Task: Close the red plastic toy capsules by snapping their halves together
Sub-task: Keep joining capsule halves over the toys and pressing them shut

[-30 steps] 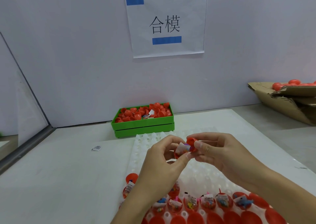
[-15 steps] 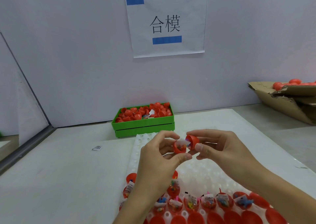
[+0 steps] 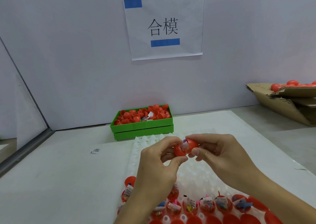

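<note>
A white paper sign (image 3: 164,27) taped to the wall reads "合模" in black, with two blue tape strips, one at its top left corner and one under the characters. Below it, a green tray (image 3: 142,127) at the back of the surface (image 3: 51,181) is heaped with loose red capsule halves, too many and too piled to count.

Above the white bumpy mat (image 3: 193,176), the left hand (image 3: 157,164) pinches one red capsule half (image 3: 179,151) between thumb and fingers, and the right hand (image 3: 218,153) pinches the other half (image 3: 192,146). The two halves meet at an angle, with a white slip and a bit of purple showing in the gap.

At the near edge of the mat, a row of open red halves (image 3: 206,205) holds small toys and printed slips; the print is too small to read. One small printed tag (image 3: 95,150) lies alone to the left. A cardboard box (image 3: 287,104) at far right holds more red capsules.
</note>
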The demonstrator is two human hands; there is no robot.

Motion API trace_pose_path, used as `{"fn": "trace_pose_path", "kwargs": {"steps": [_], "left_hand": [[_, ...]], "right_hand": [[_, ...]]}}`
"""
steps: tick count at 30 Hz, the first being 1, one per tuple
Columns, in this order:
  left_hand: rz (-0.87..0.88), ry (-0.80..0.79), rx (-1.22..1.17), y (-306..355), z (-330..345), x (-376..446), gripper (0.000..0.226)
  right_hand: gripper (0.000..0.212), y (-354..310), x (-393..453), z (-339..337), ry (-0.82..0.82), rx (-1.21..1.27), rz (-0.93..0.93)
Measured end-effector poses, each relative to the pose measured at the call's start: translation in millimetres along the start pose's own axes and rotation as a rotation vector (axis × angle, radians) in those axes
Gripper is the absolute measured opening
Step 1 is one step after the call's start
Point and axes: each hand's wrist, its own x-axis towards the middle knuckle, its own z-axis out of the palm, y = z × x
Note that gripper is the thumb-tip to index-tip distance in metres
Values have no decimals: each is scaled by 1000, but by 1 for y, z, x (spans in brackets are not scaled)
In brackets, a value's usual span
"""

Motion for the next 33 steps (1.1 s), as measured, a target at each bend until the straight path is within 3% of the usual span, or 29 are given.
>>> {"fn": "trace_pose_path", "kwargs": {"steps": [6, 11, 17, 25, 33], "left_hand": [[23, -2, 97, 1, 1, 0, 49], [-47, 38, 15, 1, -4, 22, 26], [-260, 116, -141, -13, -23, 93, 5], [-498, 148, 19, -70, -56, 187, 24], [-632, 78, 371, -101, -68, 218, 26]], "right_hand": [[29, -4, 1, 0, 26, 120, -13], [22, -17, 22, 4, 28, 107, -61], [19, -14, 100, 18, 44, 28, -35], [2, 1, 213, 71, 43, -97, 139], [31, 3, 262, 93, -28, -433, 362]]}}
